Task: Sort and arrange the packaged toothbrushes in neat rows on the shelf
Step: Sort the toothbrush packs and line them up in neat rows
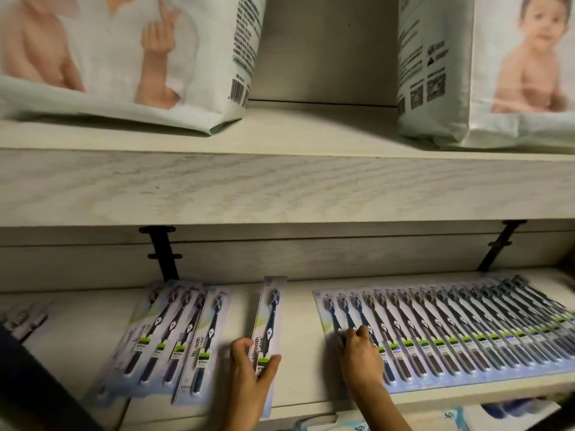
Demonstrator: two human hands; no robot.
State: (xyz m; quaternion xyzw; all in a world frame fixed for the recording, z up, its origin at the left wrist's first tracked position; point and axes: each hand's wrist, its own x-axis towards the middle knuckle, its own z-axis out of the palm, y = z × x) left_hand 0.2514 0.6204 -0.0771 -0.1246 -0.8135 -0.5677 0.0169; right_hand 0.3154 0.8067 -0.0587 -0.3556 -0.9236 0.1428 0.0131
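Note:
On the lower shelf (295, 309) lie flat carded toothbrush packs with dark brushes. My left hand (250, 373) grips the lower end of one single pack (270, 318), which lies alone in the gap between two groups. A loose overlapping group of packs (169, 334) lies to its left, slightly fanned. To the right, a long neat overlapping row of packs (451, 328) runs toward the shelf's right end. My right hand (357, 353) rests with curled fingers on the leftmost packs of that row.
The upper shelf board (280, 185) overhangs closely, held by two black brackets (163, 253). Two large diaper bags (124, 57) stand on it. A few more packs (25, 320) lie at the far left. Blue packages (451, 419) show below the shelf edge.

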